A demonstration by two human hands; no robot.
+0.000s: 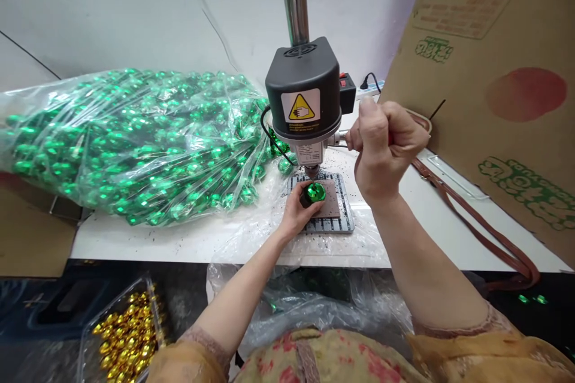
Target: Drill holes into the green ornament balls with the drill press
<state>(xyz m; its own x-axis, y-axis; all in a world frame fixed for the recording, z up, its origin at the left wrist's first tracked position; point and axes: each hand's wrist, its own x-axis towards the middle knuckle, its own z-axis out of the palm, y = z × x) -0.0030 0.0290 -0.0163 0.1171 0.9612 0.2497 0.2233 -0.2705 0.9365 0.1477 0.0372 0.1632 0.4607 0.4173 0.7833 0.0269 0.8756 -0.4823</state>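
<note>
Under the chuck of a black bench drill press (305, 84), my left hand (297, 209) pinches a shiny green ball (315, 192) over a brownish square pad (331, 198). A dark ring or holder seems to sit around the ball, partly hidden by my fingers. The pad lies on the drill's slotted metal base plate (345, 224). On the drill's right side, my right hand (381, 137) is closed in a fist around its feed lever (342, 139), most of which the fingers hide.
A clear plastic bag of green balls (148, 149) fills the table's left side. Below left stands a clear bin (83, 344) with gold balls. At right are a large cardboard box (485, 90) and a brown strap (476, 230). Plastic film (251, 233) drapes over the front edge.
</note>
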